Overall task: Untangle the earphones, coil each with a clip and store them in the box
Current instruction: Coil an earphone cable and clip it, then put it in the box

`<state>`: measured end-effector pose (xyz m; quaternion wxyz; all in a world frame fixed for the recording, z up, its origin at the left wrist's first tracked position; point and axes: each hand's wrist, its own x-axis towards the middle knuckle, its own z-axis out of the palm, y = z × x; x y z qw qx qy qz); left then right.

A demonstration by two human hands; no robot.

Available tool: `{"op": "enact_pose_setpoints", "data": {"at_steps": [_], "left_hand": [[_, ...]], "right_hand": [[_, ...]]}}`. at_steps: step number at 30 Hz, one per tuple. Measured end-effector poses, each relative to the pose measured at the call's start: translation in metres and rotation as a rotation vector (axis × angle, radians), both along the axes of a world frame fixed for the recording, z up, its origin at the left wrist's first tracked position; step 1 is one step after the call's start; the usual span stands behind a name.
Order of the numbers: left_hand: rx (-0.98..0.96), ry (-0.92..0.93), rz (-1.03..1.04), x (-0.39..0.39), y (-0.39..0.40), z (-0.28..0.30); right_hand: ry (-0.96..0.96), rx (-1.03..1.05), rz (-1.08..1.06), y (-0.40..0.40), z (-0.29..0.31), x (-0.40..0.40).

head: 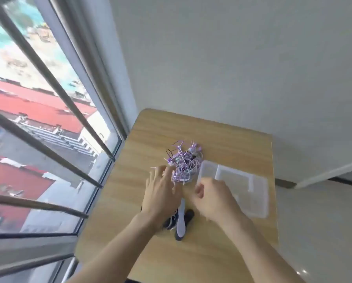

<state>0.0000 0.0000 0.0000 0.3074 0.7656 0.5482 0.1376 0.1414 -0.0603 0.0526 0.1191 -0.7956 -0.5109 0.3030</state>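
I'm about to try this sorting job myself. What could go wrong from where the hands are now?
1. The earphones lie in one dense purple-and-white tangle; pulling with the left hand at its edge may tighten knots rather than free a cord.
2. The clear box lies open right beside the tangle, so a dragged cord could catch its rim or shift it.
3. The clips sit under the wrists, near the table's front, and could be swept off.

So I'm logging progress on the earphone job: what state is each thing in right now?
earphones: one tangled heap on the table
box: open, nothing visible inside
left hand: fingers straight, reaching into the heap
right hand: fingers curled, grip unclear
clips: loose near the wrists
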Motion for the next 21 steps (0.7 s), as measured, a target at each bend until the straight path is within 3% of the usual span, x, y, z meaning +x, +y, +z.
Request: {"op": "enact_pose_setpoints", "data": {"at_steps": [2,4,9,13,16,21], "left_hand": [[0.013,0.021,0.031,0.003,-0.005,-0.025],[-0.015,0.063,0.016,0.002,-0.012,-0.047],[0.106,0.172,-0.077,0.000,-0.028,-0.087],[0.239,0.332,-0.151,-0.014,-0.041,-0.096],[0.219,0.468,-0.247,-0.023,-0.044,-0.096],[0.181,0.436,-0.235,-0.032,-0.039,-0.099]], "right_hand": [[-0.169,-0.009,0.072,-0.012,-0.028,-0.003],[-0.303,0.122,0.061,-0.025,-0.052,-0.003],[-0.463,0.394,0.053,-0.027,-0.100,-0.004],[-0.266,0.271,0.066,-0.039,-0.123,-0.015],[-0.036,0.102,0.064,-0.048,-0.134,-0.019],[0.222,0.151,-0.052,-0.039,-0.159,-0.028]]}}
